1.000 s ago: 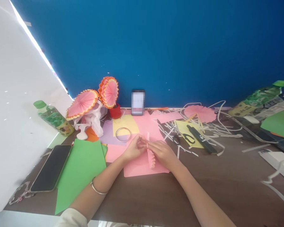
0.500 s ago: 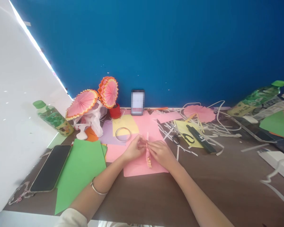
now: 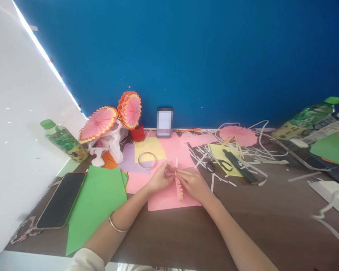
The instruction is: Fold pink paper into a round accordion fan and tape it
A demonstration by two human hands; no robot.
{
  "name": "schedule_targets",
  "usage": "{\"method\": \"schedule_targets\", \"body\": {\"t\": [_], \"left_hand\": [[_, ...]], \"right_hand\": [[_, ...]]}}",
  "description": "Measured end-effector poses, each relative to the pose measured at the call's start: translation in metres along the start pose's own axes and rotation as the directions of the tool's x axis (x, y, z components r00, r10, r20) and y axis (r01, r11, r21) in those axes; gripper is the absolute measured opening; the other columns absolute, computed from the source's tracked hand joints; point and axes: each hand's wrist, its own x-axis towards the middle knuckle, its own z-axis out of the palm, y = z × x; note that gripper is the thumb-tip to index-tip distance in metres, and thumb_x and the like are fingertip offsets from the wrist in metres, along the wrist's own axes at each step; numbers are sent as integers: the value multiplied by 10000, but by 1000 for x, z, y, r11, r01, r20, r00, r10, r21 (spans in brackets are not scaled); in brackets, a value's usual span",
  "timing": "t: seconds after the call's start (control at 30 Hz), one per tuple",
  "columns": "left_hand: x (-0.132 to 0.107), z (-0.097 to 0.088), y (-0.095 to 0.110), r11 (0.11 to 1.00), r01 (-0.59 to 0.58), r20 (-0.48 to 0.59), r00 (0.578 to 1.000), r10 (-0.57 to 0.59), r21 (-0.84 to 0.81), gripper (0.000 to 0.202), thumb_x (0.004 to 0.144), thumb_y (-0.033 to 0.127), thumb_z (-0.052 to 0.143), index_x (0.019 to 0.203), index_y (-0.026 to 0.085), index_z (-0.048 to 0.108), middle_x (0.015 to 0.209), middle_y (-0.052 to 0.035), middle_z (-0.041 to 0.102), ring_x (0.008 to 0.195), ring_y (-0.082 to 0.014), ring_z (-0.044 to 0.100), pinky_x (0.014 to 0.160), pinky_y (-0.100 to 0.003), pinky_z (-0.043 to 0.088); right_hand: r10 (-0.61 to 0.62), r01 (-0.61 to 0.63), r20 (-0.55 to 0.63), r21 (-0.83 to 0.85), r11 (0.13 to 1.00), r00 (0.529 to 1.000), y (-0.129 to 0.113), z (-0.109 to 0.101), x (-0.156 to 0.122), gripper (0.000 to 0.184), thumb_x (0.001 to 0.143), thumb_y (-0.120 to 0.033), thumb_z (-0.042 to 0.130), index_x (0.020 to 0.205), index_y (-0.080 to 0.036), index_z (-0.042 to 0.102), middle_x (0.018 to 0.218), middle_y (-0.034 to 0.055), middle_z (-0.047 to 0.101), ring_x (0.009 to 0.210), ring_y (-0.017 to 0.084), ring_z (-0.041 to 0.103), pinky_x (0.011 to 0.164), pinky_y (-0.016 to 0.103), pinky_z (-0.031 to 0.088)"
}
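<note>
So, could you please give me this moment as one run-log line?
left hand: holding pleated pink paper | right hand: holding same piece | beneath: flat pink sheet

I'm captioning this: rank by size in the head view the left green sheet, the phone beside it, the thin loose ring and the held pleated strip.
1. Green paper sheet
2. Phone
3. Ring and pleated pink paper strip: too close to rank; fingers partly cover the strip.
</note>
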Motion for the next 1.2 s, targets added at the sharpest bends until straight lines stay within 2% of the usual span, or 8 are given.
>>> {"method": "schedule_targets", "body": {"t": [0.33, 0.77, 0.97, 1.2], "left_hand": [[1, -2, -4, 1000, -13, -18, 1000, 14, 20, 250, 666, 62, 563, 830, 175, 412, 834, 25, 482, 720, -84, 597, 654, -211, 460], [0, 1, 2, 1000, 6, -57, 998, -6, -7, 266, 672, 127, 620, 820, 177, 405, 841, 28, 463, 703, -74, 583, 637, -205, 449], [1, 1, 0, 998, -21, -37, 999, 19, -53, 242, 697, 142, 620, 803, 171, 404, 844, 27, 448, 724, -66, 574, 681, -211, 443], [2, 0, -1, 999, -27, -42, 999, 26, -34, 267, 677, 184, 651, 795, 170, 412, 831, 21, 461, 733, -82, 563, 697, -235, 447]], "right_hand": [[-2, 2, -4, 4, 1000, 1000, -2, -2, 0, 245, 837, -120, 435, 933, -173, 654, 956, 65, 689, 824, 190, 618, 745, 369, 483], [4, -4, -4, 32, 999, 1000, -2, -5, 0, 239, 851, -144, 419, 960, -174, 631, 970, 75, 678, 849, 202, 609, 764, 385, 471], [-62, 62, 8, -2, 998, 998, 2, -5, -1, 237, 854, -123, 429, 991, -168, 617, 1007, 76, 667, 849, 200, 593, 759, 377, 458], [-116, 118, 31, -76, 990, 993, 0, -8, 1, 218, 847, -106, 440, 965, -146, 619, 984, 89, 665, 797, 190, 571, 753, 365, 442]]}}
